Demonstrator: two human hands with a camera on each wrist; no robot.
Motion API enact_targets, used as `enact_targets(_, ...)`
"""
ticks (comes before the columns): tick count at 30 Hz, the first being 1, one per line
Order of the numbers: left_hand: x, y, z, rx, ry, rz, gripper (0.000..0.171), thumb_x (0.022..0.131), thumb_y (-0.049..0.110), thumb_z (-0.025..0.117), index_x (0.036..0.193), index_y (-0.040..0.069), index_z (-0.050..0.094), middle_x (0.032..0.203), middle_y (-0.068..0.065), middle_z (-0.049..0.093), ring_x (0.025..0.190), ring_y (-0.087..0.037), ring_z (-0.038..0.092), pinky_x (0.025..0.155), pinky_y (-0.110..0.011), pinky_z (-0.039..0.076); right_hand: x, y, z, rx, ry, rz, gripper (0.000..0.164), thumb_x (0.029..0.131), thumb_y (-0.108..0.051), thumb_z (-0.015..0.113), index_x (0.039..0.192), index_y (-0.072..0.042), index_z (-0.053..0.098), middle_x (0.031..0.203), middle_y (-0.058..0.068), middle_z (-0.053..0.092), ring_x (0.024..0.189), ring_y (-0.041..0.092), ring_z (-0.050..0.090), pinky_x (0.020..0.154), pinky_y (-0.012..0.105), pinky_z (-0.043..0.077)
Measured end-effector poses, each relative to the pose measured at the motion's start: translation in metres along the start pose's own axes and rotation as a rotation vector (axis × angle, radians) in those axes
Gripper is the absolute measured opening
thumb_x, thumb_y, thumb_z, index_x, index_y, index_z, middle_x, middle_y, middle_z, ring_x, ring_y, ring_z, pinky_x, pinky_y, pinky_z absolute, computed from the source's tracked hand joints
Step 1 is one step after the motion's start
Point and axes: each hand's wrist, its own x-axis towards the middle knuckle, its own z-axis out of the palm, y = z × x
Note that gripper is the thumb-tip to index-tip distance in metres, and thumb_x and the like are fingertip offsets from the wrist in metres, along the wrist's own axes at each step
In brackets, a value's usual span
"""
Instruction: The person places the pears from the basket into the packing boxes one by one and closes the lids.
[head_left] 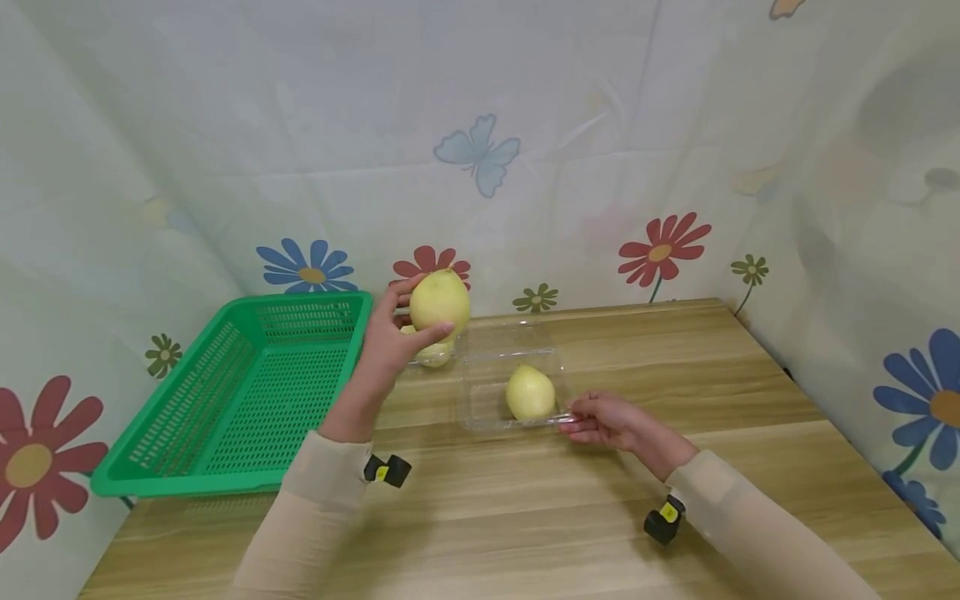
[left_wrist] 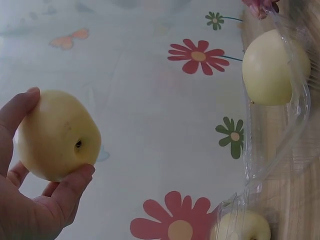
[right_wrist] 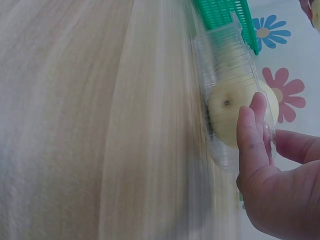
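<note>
My left hand (head_left: 390, 337) grips a yellow pear (head_left: 439, 302), held up above the table toward the back wall. In the left wrist view, the thumb and fingers wrap the sides of this pear (left_wrist: 57, 135). A clear plastic clamshell box (head_left: 480, 400) lies with its lid raised at the back, and one pear (head_left: 530, 393) sits in its right part. My right hand (head_left: 611, 421) pinches the box's front right corner between thumb and fingers. Partly hidden behind the left hand, another pear (head_left: 435, 353) rests beside clear plastic.
A green plastic basket (head_left: 232, 483) with slotted walls stands at the left of the wooden table (head_left: 525, 517). Behind the table hangs a flower-printed cloth (head_left: 570, 233), which also covers both sides.
</note>
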Motion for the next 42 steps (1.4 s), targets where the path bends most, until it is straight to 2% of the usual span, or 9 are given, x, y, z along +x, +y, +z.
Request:
enact_targets(8, -0.003, -0.007, 0.013, -0.005, 0.011, -0.061, 0.08, 0.086, 0.019, 0.082, 0.155, 0.019, 0.041, 0.139, -0.016, 0.047, 0.113, -0.03, 0.054, 0.078, -0.023, 0.052, 0.0, 0.0, 0.0, 0.003, 0.005, -0.004, 0.012, 0.108, -0.006, 0.04, 0.109, 0.001, 0.05, 0.078, 0.0, 0.071, 0.074, 0.006, 0.073, 0.072, 0.019, 0.062)
enact_targets(18, -0.006, -0.022, 0.025, -0.015, 0.021, -0.136, 0.08, 0.085, 0.023, 0.084, 0.154, 0.024, 0.044, 0.142, -0.015, 0.049, 0.117, -0.032, 0.055, 0.088, -0.033, 0.056, 0.002, 0.002, 0.0, 0.011, 0.007, -0.001, 0.013, 0.108, -0.005, 0.039, 0.111, 0.002, 0.05, 0.077, 0.0, 0.072, 0.073, 0.006, 0.073, 0.071, 0.019, 0.062)
enact_targets(23, -0.01, -0.029, 0.033, -0.039, 0.026, -0.149, 0.079, 0.085, 0.023, 0.084, 0.154, 0.024, 0.044, 0.142, -0.016, 0.049, 0.115, -0.032, 0.055, 0.087, -0.034, 0.054, 0.002, 0.001, 0.0, 0.007, 0.004, -0.003, 0.016, 0.108, -0.005, 0.039, 0.114, 0.004, 0.049, 0.077, 0.0, 0.071, 0.073, 0.006, 0.073, 0.072, 0.019, 0.062)
enact_targets(32, -0.014, -0.043, 0.051, -0.073, 0.073, -0.155, 0.079, 0.082, 0.015, 0.085, 0.151, 0.015, 0.049, 0.14, -0.022, 0.055, 0.109, -0.033, 0.06, 0.083, -0.031, 0.056, 0.001, 0.001, -0.001, 0.002, 0.0, -0.002, 0.017, 0.108, -0.006, 0.038, 0.117, 0.005, 0.048, 0.08, 0.0, 0.071, 0.075, 0.006, 0.073, 0.073, 0.019, 0.062)
enact_targets(42, -0.021, -0.048, 0.067, -0.037, 0.138, -0.148, 0.076, 0.08, 0.017, 0.087, 0.148, 0.014, 0.054, 0.142, -0.023, 0.051, 0.111, -0.038, 0.062, 0.086, -0.039, 0.06, 0.0, 0.001, -0.001, 0.0, -0.008, -0.003, 0.019, 0.108, -0.006, 0.038, 0.119, 0.006, 0.048, 0.079, 0.0, 0.071, 0.076, 0.005, 0.073, 0.073, 0.018, 0.061)
